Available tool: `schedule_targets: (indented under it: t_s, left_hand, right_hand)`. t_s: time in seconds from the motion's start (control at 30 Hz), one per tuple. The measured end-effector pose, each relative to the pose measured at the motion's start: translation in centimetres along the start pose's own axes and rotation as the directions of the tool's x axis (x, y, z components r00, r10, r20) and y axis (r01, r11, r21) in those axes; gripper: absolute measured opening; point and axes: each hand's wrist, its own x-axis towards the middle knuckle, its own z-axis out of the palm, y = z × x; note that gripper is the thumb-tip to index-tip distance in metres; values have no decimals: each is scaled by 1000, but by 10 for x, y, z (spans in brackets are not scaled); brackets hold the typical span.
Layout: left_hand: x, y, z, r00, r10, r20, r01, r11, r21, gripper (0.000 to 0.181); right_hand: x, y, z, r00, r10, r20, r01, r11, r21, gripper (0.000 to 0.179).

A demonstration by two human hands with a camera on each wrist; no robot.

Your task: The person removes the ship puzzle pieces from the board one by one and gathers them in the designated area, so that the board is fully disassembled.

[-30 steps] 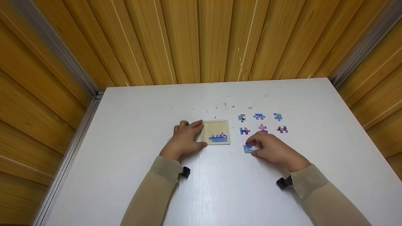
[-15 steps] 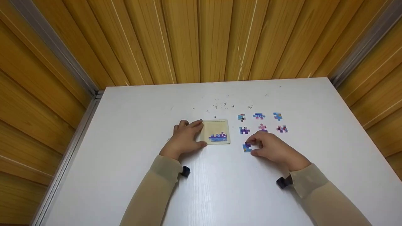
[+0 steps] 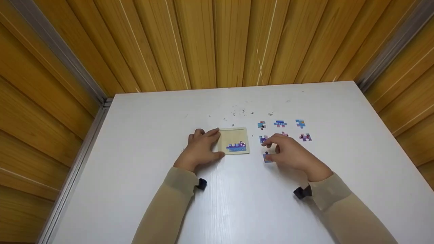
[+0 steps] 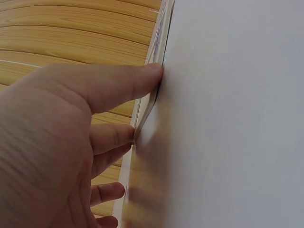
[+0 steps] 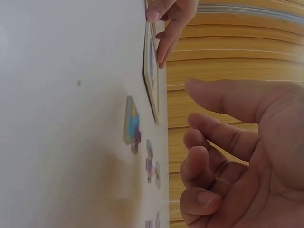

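Observation:
A small square wooden puzzle tray (image 3: 234,137) lies on the white table, with joined blue-purple pieces (image 3: 236,147) in its lower right part. My left hand (image 3: 200,149) holds the tray by its left side, thumb at the near corner and forefinger at the far one. My right hand (image 3: 292,153) hovers over a blue and purple puzzle piece (image 5: 131,121) lying right of the tray. Thumb and fingers are spread apart there, with nothing between them. In the head view the thumb partly hides this piece.
Several loose puzzle pieces lie in two rows beyond my right hand, among them a blue one (image 3: 300,123) and a pink-purple one (image 3: 305,137). Dark specks mark the table (image 3: 217,210) behind the tray. Wood-patterned walls (image 3: 230,44) stand round the table.
My right hand has let go of the blue and purple puzzle piece and lifted slightly, its fingers moving apart. That piece had turned a little under the fingers. My left hand stays on the tray.

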Motion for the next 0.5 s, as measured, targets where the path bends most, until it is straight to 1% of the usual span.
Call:
schedule_targets:
  t_s: [0.13,0.27,0.5]
  left_hand:
    - [0,1,1,1000,-12,-3,12,1000,15,90]
    - [0,2,1,1000,-15,-13,15,1000,27,86]
    - [0,3,0,1000,-28,-4,28,1000,8,83]
  right_hand:
    - [5,-20,0,1000,-1,-24,1,1000,23,42]
    - [12,-44,2,998,-3,-56,7,998,63,40]
    - [28,-83,13,995,-15,-97,24,995,93,39]
